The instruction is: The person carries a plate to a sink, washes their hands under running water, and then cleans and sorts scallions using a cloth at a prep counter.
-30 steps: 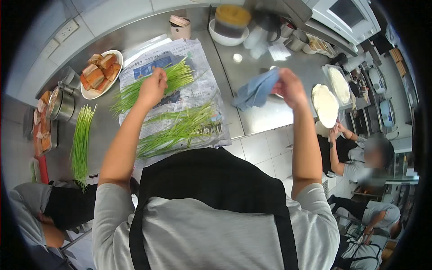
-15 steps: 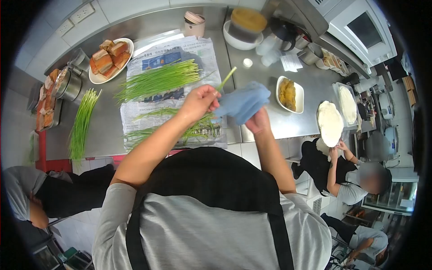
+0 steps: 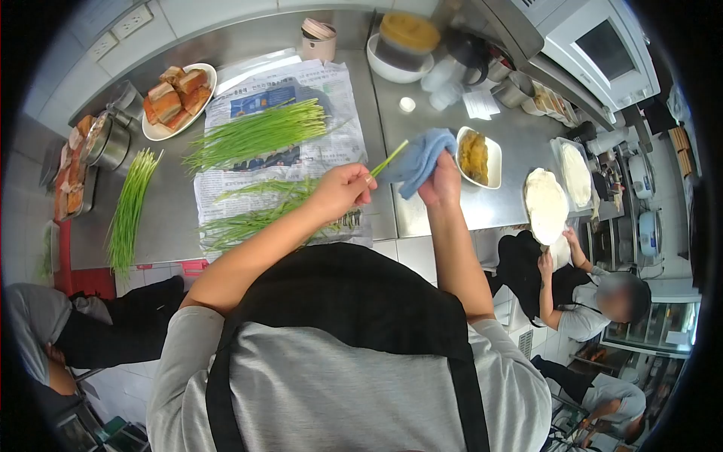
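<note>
Pinched in the closed fingers of my left hand [image 3: 343,193] is a thin bunch of green chives [image 3: 388,159], its pale end pointing up and right. My right hand [image 3: 441,184] grips a crumpled blue cloth [image 3: 423,160] just beside that end; whether the two touch I cannot tell. Below and left of my left hand, loose green stalks [image 3: 241,226] lie scattered on spread newspaper [image 3: 215,188]. A neat bundle of chives [image 3: 260,132] rests farther up the same paper. Another bundle [image 3: 134,203] lies on the steel counter to the left.
A white dish of yellowish food [image 3: 479,158] stands right of the cloth. At upper left are a plate of meat chunks [image 3: 178,98] and a metal pot [image 3: 109,143]. Several co-workers are near; one at right handles pale flat dough [image 3: 547,207] by the counter edge.
My right hand and the blue cloth have moved up and right, exposing more of the chives' end. My left hand has shifted slightly down and right. The view has tilted a little.
</note>
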`<state>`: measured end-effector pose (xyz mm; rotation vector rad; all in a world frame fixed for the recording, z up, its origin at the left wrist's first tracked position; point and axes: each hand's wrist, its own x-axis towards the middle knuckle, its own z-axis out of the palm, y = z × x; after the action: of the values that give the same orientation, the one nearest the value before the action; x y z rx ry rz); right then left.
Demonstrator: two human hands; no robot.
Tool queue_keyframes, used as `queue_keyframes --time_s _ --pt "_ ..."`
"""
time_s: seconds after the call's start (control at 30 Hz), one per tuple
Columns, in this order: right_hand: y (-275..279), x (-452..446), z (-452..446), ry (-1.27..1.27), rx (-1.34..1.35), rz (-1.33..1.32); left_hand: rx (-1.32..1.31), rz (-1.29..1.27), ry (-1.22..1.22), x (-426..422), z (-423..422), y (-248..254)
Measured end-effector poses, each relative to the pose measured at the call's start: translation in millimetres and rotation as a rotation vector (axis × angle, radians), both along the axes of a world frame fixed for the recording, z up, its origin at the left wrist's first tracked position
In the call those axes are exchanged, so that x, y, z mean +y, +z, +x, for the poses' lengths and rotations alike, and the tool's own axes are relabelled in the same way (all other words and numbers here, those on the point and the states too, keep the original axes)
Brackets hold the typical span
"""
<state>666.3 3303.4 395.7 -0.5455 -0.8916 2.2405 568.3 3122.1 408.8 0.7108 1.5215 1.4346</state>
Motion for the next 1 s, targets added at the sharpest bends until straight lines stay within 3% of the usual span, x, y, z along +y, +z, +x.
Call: queue_keyframes --time_s 0.07,0.17,0.27,0.4,0.53,0.7,1.0 --pt "3 -7 9 0.059 -0.07 0.021 -0.265 0.038 0.048 0 -1 8" --pt "9 -44 15 0.104 -0.119 -0.014 -0.313 0.084 0.039 8 1 15" --pt "-2 -62 17 0.262 -0.016 0.09 -0.103 0.094 0.014 17 7 9" --pt "7 -53 1 0.002 -0.062 -0.025 0.274 0.0 0.006 9 9 14" --pt "28 -29 -7 -0.105 -0.032 -0.031 0.252 -0.008 0.073 -6 4 15" --pt "34 -51 -1 0.041 -0.069 0.058 0.173 0.179 0.283 -8 3 16" --pt "26 -66 -13 0.267 -0.032 0.091 0.439 0.168 0.323 -15 11 20"
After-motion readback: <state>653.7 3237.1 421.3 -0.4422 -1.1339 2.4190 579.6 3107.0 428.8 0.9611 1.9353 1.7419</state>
